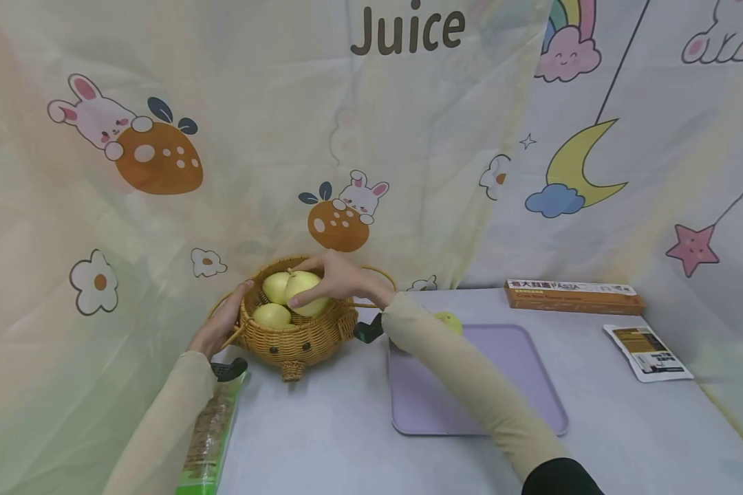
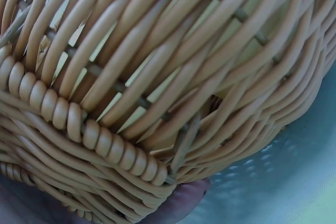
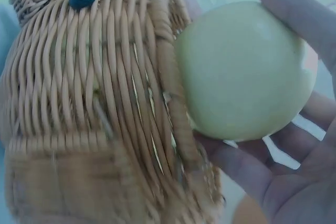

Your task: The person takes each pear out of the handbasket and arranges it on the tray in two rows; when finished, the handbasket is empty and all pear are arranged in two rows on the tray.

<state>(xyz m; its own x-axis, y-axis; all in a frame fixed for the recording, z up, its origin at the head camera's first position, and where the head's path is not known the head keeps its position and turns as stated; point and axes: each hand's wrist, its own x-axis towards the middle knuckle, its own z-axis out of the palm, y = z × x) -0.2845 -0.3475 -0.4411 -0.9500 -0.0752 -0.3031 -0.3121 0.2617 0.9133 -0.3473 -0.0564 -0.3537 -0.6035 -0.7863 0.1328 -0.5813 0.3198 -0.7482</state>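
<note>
A wicker basket [image 1: 322, 350] with an animal face, dark eyes and ears stands near the back of the table. My left hand [image 1: 221, 323] grips its left side; in the left wrist view, weave hides most of that hand. My right hand [image 1: 343, 278] holds a round yellow-green fruit [image 3: 244, 72], apple- or pear-like, between thumb and fingers at the basket's mouth. Two similar fruits, a front one [image 1: 272, 316] and a rear one [image 1: 275, 287], lie inside the basket.
A purple tray [image 1: 427, 402] lies right of the basket, partly under my right forearm, with another yellow-green fruit [image 1: 449, 321] at its back. A long brown box [image 1: 572, 297] and a pouch [image 1: 650, 352] lie farther right. A green-edged packet [image 1: 207, 433] lies by my left forearm.
</note>
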